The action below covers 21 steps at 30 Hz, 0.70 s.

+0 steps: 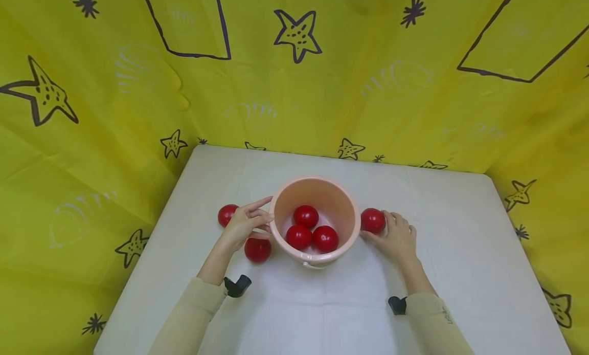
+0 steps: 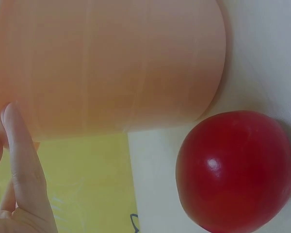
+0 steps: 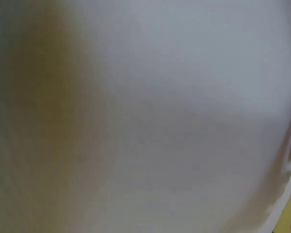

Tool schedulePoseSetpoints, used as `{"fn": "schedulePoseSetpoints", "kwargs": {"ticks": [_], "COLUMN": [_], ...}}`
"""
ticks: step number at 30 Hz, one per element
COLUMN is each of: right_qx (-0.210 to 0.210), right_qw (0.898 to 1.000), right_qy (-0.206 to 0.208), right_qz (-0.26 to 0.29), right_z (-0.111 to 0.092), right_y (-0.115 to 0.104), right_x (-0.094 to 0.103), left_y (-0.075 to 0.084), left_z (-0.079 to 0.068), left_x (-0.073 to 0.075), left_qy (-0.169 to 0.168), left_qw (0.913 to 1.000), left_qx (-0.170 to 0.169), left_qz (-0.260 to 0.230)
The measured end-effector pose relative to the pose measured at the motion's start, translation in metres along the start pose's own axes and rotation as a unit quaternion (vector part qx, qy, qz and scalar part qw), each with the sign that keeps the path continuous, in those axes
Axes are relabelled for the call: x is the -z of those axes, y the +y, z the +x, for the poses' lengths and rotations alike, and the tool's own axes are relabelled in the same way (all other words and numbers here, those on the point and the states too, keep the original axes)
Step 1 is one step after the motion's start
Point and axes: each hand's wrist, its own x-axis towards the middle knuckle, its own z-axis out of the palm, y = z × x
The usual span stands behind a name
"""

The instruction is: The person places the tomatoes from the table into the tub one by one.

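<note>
Beige sleeves (image 1: 181, 319), small dark lettering (image 1: 447, 315) on the right, black wrist pieces (image 1: 238, 286).

Head view: light moderate, even, diffuse; source out of view. Soft grey shadow on the white cloth-covered tabletop (image 1: 322, 304), nearer than the right hand's (image 1: 398, 240) grip. Pattern on the yellow printed fabric curtain (image 1: 349, 94), beyond both hands, legible.
Left wrist view: dimmer, slightly soft. Single white glare spot on a glossy red round ball (image 2: 237, 179) near the left hand (image 2: 26, 189); shading along the peach plastic bucket (image 2: 111, 63) beside its fingers.
Right wrist view: heavily blurred; brownish smear at left.
</note>
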Motion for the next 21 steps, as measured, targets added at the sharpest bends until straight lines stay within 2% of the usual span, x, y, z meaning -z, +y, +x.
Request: {"fn": "schedulePoseSetpoints", "kwargs": {"ticks": [15, 21], "right_qx": [0.032, 0.067], "right_qw": [0.999, 0.994], "right_qy": [0.024, 0.081], "right_qz": [-0.003, -0.002], "right_z": [0.005, 0.007], "right_y": [0.002, -0.008], "right_x": [-0.007, 0.012], "left_y": [0.000, 0.000], "left_z": [0.001, 0.001], "left_x": [0.000, 0.001], "left_qy": [0.004, 0.002], "left_qw": [1.0000, 1.0000], "left_qx": [0.004, 0.003], "left_qz": [0.002, 0.002]}}
